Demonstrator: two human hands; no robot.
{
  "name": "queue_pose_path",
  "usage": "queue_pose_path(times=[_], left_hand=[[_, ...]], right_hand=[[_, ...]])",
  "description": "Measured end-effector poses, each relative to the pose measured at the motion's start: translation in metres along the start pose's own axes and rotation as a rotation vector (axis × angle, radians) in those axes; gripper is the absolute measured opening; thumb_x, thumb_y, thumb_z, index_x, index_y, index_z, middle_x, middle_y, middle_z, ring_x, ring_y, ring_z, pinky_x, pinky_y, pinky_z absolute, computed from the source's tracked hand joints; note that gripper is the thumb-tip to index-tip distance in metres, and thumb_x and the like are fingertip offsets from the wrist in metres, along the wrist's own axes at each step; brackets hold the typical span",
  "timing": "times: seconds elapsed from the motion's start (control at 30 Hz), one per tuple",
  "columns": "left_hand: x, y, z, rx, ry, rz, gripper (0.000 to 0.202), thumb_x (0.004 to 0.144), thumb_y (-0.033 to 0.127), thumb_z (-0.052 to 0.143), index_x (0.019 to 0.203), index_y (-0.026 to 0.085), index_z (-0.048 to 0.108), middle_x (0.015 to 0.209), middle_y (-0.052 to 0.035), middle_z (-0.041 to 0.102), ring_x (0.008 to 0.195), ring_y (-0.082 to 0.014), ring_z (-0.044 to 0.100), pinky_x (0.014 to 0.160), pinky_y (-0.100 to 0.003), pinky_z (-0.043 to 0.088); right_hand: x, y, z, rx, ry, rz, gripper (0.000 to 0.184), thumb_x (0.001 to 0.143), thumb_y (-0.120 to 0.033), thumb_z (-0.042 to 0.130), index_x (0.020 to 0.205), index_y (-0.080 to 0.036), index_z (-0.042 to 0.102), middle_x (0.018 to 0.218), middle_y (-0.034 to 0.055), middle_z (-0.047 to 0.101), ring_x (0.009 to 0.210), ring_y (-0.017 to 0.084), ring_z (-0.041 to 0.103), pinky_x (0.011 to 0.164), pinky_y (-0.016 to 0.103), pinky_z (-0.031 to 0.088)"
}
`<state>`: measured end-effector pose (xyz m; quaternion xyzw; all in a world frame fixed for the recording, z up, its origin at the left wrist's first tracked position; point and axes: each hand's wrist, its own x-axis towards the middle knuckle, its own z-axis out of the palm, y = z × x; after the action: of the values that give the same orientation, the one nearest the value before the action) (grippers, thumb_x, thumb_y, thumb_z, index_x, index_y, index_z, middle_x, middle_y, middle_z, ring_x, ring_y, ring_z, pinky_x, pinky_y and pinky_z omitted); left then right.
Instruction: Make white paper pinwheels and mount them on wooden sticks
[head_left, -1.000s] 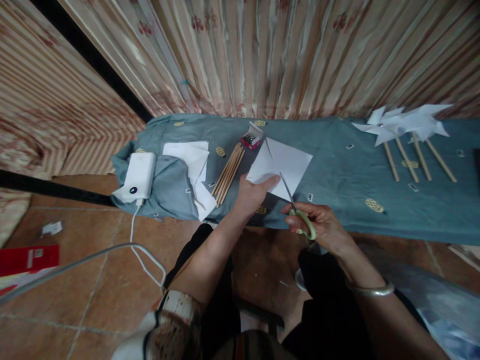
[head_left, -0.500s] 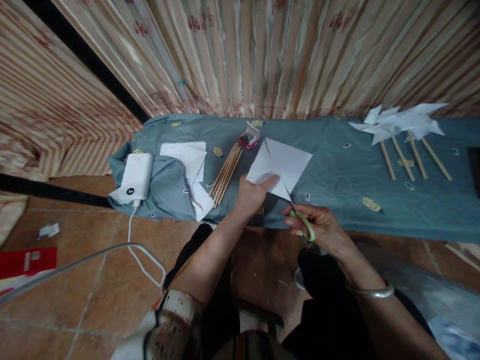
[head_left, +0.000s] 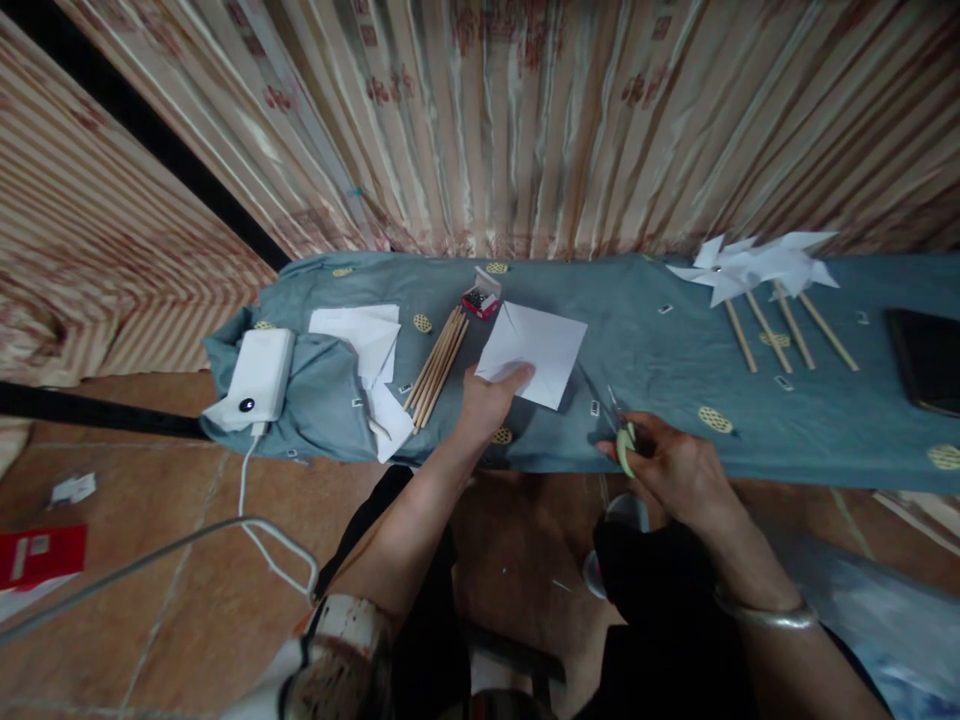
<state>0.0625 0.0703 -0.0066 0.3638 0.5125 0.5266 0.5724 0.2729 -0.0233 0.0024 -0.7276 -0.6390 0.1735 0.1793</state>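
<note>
My left hand pinches a square sheet of white paper near its lower left side, thumb on top. Slits run inward from some of the sheet's corners. To the right, my right hand grips green-handled scissors, their blades parted and pointing up and away from me, apart from the paper. A small red box of pins stands open just behind the sheet. Several wooden sticks lie in a bundle left of my left hand.
White paper pieces lie left of the sticks. A white power bank with a cable rests at the left end. Several paper pinwheels on sticks and a dark flat object are on the right of the cloth.
The scissors have come away from the paper's lower corner, moving right with my right hand, and their blades have parted. My left hand still holds the sheet. The view has shifted slightly.
</note>
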Motion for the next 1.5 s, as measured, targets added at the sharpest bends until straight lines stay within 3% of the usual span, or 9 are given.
queue_pose_path(times=[0.1,0.27,0.4,0.57,0.73,0.9,1.07,1.27,1.5], left_hand=[[-0.001,-0.011,0.005,0.061,-0.030,-0.081,0.021,0.056,0.025,0.079,0.074,0.015,0.070,0.079,-0.0060,0.074,0.074,-0.0205,0.067,0.073,-0.032,0.052],[-0.005,-0.021,0.010,0.150,-0.124,-0.132,0.015,0.059,0.020,0.077,0.071,0.016,0.070,0.073,-0.0033,0.072,0.069,-0.0185,0.065,0.069,-0.030,0.051],[-0.002,-0.023,0.005,0.279,-0.180,-0.052,0.014,0.063,0.023,0.074,0.074,0.017,0.069,0.078,-0.0042,0.072,0.074,-0.0205,0.066,0.070,-0.030,0.051],[0.005,-0.026,0.000,0.378,-0.263,0.077,0.041,0.066,0.022,0.074,0.105,0.017,0.067,0.095,-0.0073,0.073,0.086,-0.0223,0.066,0.077,-0.031,0.051],[0.004,-0.009,-0.002,0.449,-0.390,0.169,0.043,0.076,0.037,0.071,0.113,0.017,0.066,0.102,-0.0080,0.072,0.083,-0.0206,0.065,0.074,-0.029,0.050],[0.014,0.012,-0.015,0.540,-0.244,0.335,0.032,0.092,0.039,0.049,0.088,0.017,0.072,0.081,-0.0042,0.065,0.078,-0.0177,0.061,0.075,-0.029,0.048],[0.034,0.009,-0.030,0.608,-0.131,0.412,0.020,0.090,0.025,0.053,0.093,0.018,0.071,0.088,-0.0042,0.066,0.082,-0.0165,0.062,0.078,-0.029,0.050],[0.045,-0.003,-0.036,0.821,-0.174,0.478,0.035,0.077,0.015,0.067,0.113,0.015,0.065,0.119,-0.0123,0.063,0.113,-0.0244,0.058,0.099,-0.039,0.046],[0.041,0.000,-0.036,0.938,-0.211,0.509,0.032,0.081,0.013,0.061,0.113,0.014,0.064,0.112,-0.0119,0.067,0.106,-0.0244,0.062,0.098,-0.041,0.048]], right_hand=[[0.006,0.008,-0.007,-0.186,0.068,0.045,0.045,0.082,-0.047,0.059,0.115,-0.017,0.063,0.080,0.0091,0.074,0.071,0.027,0.070,0.060,0.032,0.048],[0.020,0.005,-0.011,-0.398,0.069,0.063,0.043,0.086,-0.035,0.055,0.120,-0.010,0.058,0.079,0.0139,0.073,0.073,0.030,0.070,0.064,0.035,0.048],[0.030,-0.007,-0.006,-0.445,0.102,0.108,0.044,0.088,-0.039,0.053,0.119,-0.009,0.058,0.076,0.0162,0.072,0.071,0.032,0.070,0.063,0.036,0.047],[0.045,-0.013,0.001,-0.444,0.108,0.125,0.042,0.088,-0.039,0.052,0.116,-0.009,0.060,0.077,0.0187,0.072,0.071,0.032,0.069,0.063,0.036,0.046],[0.058,-0.014,0.002,-0.446,0.144,0.177,0.043,0.088,-0.039,0.053,0.118,-0.009,0.058,0.079,0.0187,0.072,0.074,0.032,0.070,0.064,0.035,0.046],[0.066,-0.017,0.000,-0.494,0.138,0.213,0.040,0.087,-0.038,0.055,0.116,-0.011,0.059,0.081,0.0168,0.073,0.075,0.031,0.070,0.065,0.035,0.046],[0.069,-0.016,-0.002,-0.487,0.123,0.230,0.039,0.086,-0.038,0.057,0.115,-0.012,0.061,0.082,0.0175,0.073,0.077,0.032,0.070,0.065,0.035,0.045],[0.073,-0.015,-0.002,-0.476,0.101,0.239,0.038,0.085,-0.039,0.057,0.113,-0.013,0.062,0.082,0.0166,0.073,0.077,0.032,0.070,0.065,0.035,0.044],[0.077,-0.008,-0.002,-0.450,0.063,0.223,0.032,0.085,-0.039,0.058,0.104,-0.014,0.065,0.084,0.0146,0.073,0.075,0.029,0.069,0.063,0.034,0.043]])
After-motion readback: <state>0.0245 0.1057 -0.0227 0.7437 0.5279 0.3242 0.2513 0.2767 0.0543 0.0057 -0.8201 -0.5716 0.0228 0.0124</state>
